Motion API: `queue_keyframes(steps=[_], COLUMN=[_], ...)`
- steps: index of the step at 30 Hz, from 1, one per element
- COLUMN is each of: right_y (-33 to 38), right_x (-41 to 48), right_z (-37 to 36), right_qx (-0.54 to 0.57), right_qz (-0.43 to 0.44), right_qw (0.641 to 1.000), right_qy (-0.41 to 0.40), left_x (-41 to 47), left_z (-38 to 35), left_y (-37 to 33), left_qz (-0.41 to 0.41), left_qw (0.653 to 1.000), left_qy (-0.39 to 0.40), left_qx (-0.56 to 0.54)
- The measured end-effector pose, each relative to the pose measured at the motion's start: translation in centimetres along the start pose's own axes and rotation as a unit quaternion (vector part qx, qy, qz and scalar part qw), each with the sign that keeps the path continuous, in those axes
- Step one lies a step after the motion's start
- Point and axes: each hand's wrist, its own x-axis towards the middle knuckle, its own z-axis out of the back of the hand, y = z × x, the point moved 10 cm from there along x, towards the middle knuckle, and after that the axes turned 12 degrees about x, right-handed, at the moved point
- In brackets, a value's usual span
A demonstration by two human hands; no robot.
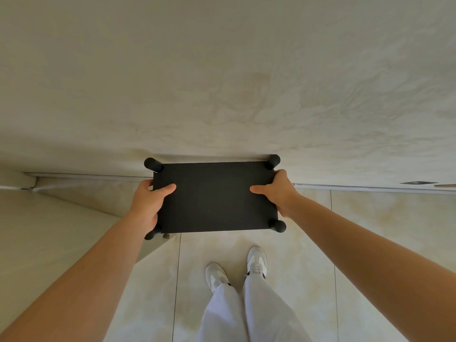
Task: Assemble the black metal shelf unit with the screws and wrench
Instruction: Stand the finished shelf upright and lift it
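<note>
the black shelf unit point(214, 196) was seen from above, its flat top panel between the two hands, close in front of the pale wall point(222, 82) and over the tiled floor point(370, 230). i could not tell if it stood on the floor or was lifted. four round posts point(278, 225) showed at the corners, two beyond the fingertips toward the wall and two on the wrist side.

the left hand point(148, 201) gripped the left short edge: the thumb lay flat on the panel, pointing inward, and the other fingers were curled over the edge, mostly hidden. the right hand point(277, 191) held the right short edge in the same way, thumb on top, fingers wrapped down the side. both hands were clamped on the panel.

the unit looked stiff and, being metal, probably rather heavy for its size, with a matte surface that should not slip much. i judged the short edges a good place to hold, one hand on each side, so the load is balanced, though a thin edge may press into the fingers. no screws or wrench were visible, and the unit looked already put together.

behind the wrists, the person's white shoes point(256, 260) were on the floor
</note>
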Motion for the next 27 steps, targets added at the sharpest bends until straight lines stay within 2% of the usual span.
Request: queue_keyframes(steps=[5,13,21,27], right_y=[-0.4,0.2,0.0,-0.1], right_x=[0.1,-0.1,0.1,0.1], right_z=[-2.0,-5.6,-5.0,-4.5], right_qx=[0.029,0.014,0.046,0.046], right_qz=[-0.003,0.021,0.024,0.068], right_qw=[0.999,0.999,0.998,0.996], right_qy=[0.015,0.035,0.038,0.027], left_x=[0.8,1.8,1.3,1.0], left_z=[2.1,5.5,5.0,4.9], left_y=[-0.3,0.4,0.2,0.6], left_qz=[-0.003,0.016,0.011,0.007], left_qw=[0.999,0.999,0.999,0.999], left_qy=[-0.022,-0.039,-0.027,-0.032], left_qx=[0.024,0.034,0.025,0.012])
